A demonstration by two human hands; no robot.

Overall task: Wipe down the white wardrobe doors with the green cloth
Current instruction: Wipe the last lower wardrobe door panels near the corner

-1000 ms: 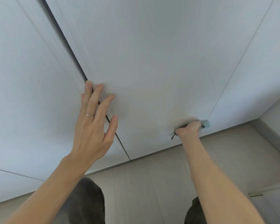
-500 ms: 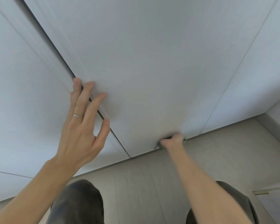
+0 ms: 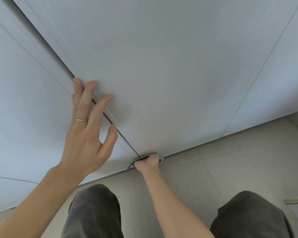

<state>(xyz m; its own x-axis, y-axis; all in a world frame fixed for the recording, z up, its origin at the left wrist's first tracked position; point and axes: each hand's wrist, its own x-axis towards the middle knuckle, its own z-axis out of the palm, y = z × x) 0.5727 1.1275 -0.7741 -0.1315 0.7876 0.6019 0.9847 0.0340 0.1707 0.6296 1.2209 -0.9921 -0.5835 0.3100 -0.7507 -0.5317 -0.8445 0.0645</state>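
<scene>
Two hands: left hand [image 3: 86, 134] splayed at door [image 3: 162, 66] edge; right hand [image 3: 149, 163] clutching green cloth [image 3: 136, 160].

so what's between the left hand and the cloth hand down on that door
In the head view, only bare white door panel and the dark door gap lie between the left hand and the right hand gripping the cloth.

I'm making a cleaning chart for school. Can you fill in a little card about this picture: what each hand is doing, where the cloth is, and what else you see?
left hand: open, fingers spread, fingertips at the edge of the middle door
right hand: grips the cloth, low down
cloth: bunched under the right hand, at the door's bottom edge, near its left corner
ring: on a left finger
doors: white, seams between them
floor: pale tiles
knees: dark trousers, bottom of the view
</scene>
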